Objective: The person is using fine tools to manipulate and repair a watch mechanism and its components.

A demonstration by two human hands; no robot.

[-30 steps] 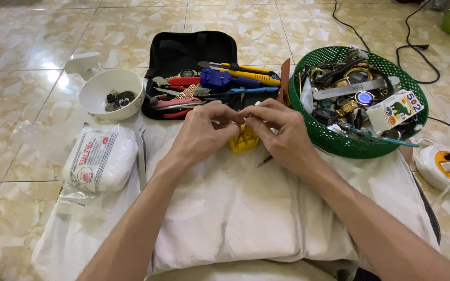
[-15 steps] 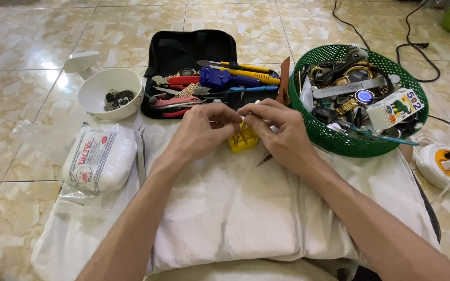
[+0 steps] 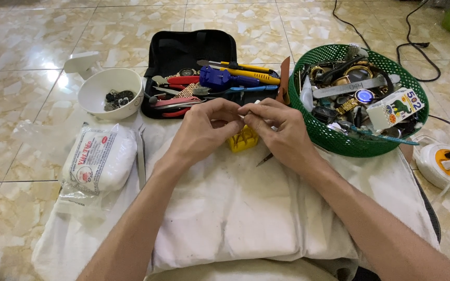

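My left hand [image 3: 204, 130] and my right hand [image 3: 279, 132] meet fingertip to fingertip above a white cloth-covered cushion [image 3: 235, 208]. Their fingers pinch something small between them; it is too small and too covered to name. Right under the hands sits a small yellow plastic block [image 3: 243, 139]. A thin dark pointed tool [image 3: 265, 159] lies on the cloth below my right hand. Behind the hands an open black tool case [image 3: 183, 52] holds pliers, a blue tool and yellow-handled cutters.
A green plastic basket [image 3: 339, 140] full of watches, straps and a small box stands at the right. A white bowl [image 3: 97, 99] with dark small parts is at the left, a white packet [image 3: 100, 161] and tweezers [image 3: 140, 156] beside it. A round white-orange device [image 3: 446, 164] with cables lies far right on the tiled floor.
The two hands stay together over the yellow block; only the fingers shift slightly around the small thing between them.
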